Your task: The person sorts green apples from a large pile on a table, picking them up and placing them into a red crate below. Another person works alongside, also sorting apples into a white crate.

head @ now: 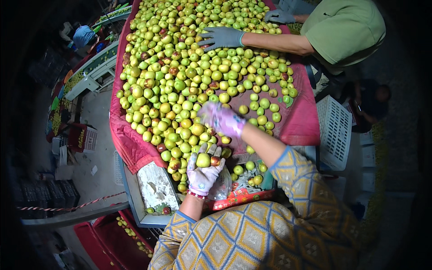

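Note:
Many green and yellow-green jujube-like fruits [179, 84], some blotched brown-red, lie heaped on a sorting table covered with red cloth [300, 125]. My left hand [204, 172], in a pale printed glove with a beaded bracelet at the wrist, is palm up at the near edge of the heap. It cradles a green fruit [203, 160] and a brown-blotched fruit [215, 161]. Over the right side of the heap is my right hand [221, 118], in a pink-lilac glove and blurred; whether it holds a fruit cannot be made out.
A co-worker in a green shirt [341, 33] spreads a grey-gloved hand [222, 37] on the fruit from the right. Beside the table stands a white plastic crate [335, 131]. A plastic bag [221, 185] and a red printed box [239, 199] lie against my front. Red troughs [118, 239] are at lower left.

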`<state>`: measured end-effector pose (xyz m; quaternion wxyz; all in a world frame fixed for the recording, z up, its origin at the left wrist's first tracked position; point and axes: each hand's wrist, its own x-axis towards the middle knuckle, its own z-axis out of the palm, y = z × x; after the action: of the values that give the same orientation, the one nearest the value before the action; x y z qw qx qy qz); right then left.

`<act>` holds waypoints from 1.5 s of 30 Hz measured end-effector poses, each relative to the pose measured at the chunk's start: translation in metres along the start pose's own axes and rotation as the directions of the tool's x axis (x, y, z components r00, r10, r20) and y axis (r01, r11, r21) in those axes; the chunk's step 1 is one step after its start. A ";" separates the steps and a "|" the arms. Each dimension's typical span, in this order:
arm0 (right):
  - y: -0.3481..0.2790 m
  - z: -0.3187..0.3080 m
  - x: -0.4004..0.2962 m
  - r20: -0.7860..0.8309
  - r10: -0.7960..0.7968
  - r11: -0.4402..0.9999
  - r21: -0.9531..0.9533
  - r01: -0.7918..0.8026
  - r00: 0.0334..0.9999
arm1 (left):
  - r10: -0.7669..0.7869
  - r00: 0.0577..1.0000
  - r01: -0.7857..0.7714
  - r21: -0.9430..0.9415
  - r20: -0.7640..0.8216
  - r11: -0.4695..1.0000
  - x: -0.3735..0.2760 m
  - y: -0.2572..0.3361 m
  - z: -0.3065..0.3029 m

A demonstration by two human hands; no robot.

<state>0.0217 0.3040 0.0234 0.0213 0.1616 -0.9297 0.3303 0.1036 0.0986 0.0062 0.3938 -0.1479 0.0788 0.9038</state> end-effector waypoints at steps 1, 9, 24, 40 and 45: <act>0.015 -0.011 0.016 -0.129 0.141 0.969 -0.184 -0.163 0.982 | -0.021 1.000 0.020 -0.047 -0.021 0.999 0.001 0.003 -0.012; 0.073 -0.022 0.071 -0.118 0.529 0.715 -0.472 -0.516 0.840 | -0.097 0.986 0.100 0.014 -0.138 0.995 -0.010 0.016 -0.036; 0.003 -0.011 -0.084 -0.054 0.099 0.985 0.148 -0.090 0.994 | -0.221 0.972 0.199 0.213 0.084 0.957 0.039 0.005 -0.005; 0.190 -0.131 -0.101 -0.342 0.631 0.572 -0.401 -0.716 0.696 | -0.270 0.963 0.270 0.003 0.021 0.963 0.011 0.007 -0.028; 0.137 -0.131 -0.054 -0.184 0.491 0.740 -0.427 -0.520 0.851 | -0.155 0.986 0.157 -0.040 0.057 0.987 -0.022 0.034 -0.038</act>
<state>0.0208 0.5006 0.0352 -0.0037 -0.1162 -0.9884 0.0977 0.1002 0.0508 -0.0215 0.4619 -0.1379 0.0363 0.8754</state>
